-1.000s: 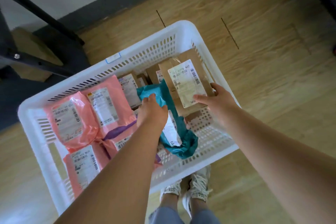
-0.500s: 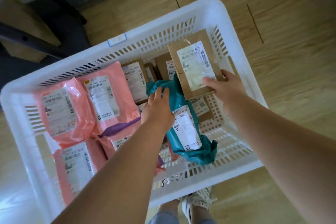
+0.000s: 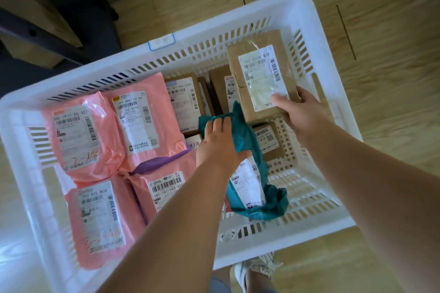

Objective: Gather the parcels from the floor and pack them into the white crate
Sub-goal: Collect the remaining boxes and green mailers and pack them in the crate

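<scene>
Head view, the only one:

- White crate (image 3: 297,0) fills most of the frame. It looms larger than a second ago, so the head has dropped closer.
- 9 o'clock half: four pink bags (image 3: 76,135) lie flat, labels up, tight together.
- 12 o'clock: small brown boxes (image 3: 184,102) stand packed against the far wall.
- Left hand (image 3: 216,145) is at centre, fingers curled over the bunched top end of a teal bag (image 3: 250,188) and gripping it. The bag hangs toward 5 o'clock, its tail inside the crate at the near wall. I cannot tell whether it rests on the bottom.
- Change: the white label on the teal bag now faces up in full. A second ago the bag was crumpled and hid most of it.
- Right hand (image 3: 304,119) is at 2 o'clock and holds a larger brown box (image 3: 259,78) by its near corner, thumb on the label, fingers wrapped behind. The box is tilted and raised above the small boxes and a labelled box (image 3: 266,140). Its pose has hardly changed.

Judgement: both parcels are over the crate but neither is released. The teal bag is nearer to being set down. The slotted bottom at 4 o'clock looks like the spare room, and the raised box likely goes there or on top of the small boxes
</scene>
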The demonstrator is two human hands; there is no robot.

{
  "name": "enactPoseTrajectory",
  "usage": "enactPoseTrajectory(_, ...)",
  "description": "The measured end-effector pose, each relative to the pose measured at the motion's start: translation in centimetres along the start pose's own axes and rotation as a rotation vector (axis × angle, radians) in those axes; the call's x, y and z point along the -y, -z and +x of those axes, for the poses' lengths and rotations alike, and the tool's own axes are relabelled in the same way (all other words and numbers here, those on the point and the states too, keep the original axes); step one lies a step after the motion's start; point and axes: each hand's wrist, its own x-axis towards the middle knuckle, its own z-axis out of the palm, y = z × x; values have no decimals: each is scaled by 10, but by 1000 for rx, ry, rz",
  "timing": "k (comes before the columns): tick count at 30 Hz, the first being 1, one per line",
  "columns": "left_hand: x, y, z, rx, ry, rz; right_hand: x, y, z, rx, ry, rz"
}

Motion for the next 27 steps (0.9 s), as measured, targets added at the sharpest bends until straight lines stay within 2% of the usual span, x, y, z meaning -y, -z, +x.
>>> enactPoseTrajectory(9, 10, -5, -4, -37, -46, -80, 0, -16, 18, -93, -29, 38)
enactPoseTrajectory(11, 12, -3, -3, -36, -52, -89, -4, -15, 22, -77, -66, 81)
enactPoseTrajectory(17, 19, -1, 1, -23, -77, -139, -8, -27, 27, -41, -60, -11)
enactPoseTrajectory(24, 23, -5, 2, -28, -127, -95, -11, -44, 34, 37, -18, -440)
enactPoseTrajectory(27, 25, -7, 1, -38, -142, -63, -11, -63, 36, 40, -30, -473)
